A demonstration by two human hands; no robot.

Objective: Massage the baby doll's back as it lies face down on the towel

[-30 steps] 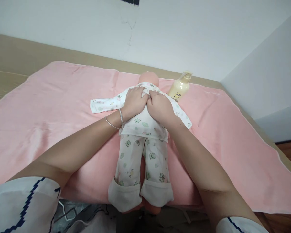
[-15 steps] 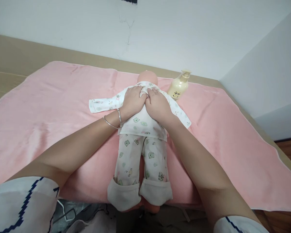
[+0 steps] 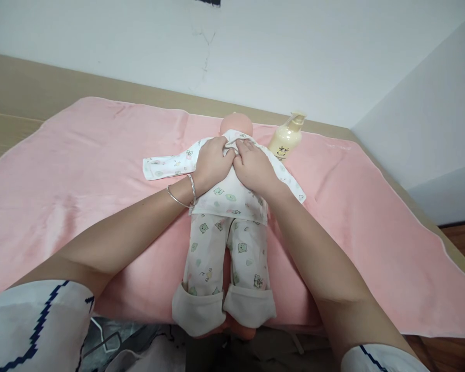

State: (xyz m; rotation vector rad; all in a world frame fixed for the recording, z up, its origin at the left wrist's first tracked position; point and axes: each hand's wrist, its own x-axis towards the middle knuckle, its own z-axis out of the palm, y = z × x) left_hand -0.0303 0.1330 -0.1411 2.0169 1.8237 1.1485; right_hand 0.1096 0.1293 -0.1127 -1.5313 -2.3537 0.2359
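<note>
A baby doll (image 3: 236,124) lies stretched out with its head away from me; no facial features show on the bare head. It wears a white printed top (image 3: 228,201) and matching trousers (image 3: 205,253) with wide turned-up cuffs. My left hand (image 3: 214,163), below a silver bangle (image 3: 191,191), lies on the left of the doll's upper body, fingers pointing toward the neck. On the other side my right hand (image 3: 256,168) rests the same way. The thumbs nearly meet in the middle, and the cloth puckers between the hands. Both hands look flat, not gripping.
A pump bottle (image 3: 284,139) with pale yellow contents stands just right of the doll's head. Under the doll spreads a pink blanket (image 3: 112,139) over a tan padded surface (image 3: 19,82). A white wall (image 3: 294,57) rises behind. Metal frame parts (image 3: 104,338) show below the front edge.
Both hands keep their places on the doll's upper body. The cloth near the neck is pushed into a more visible fold between the fingers.
</note>
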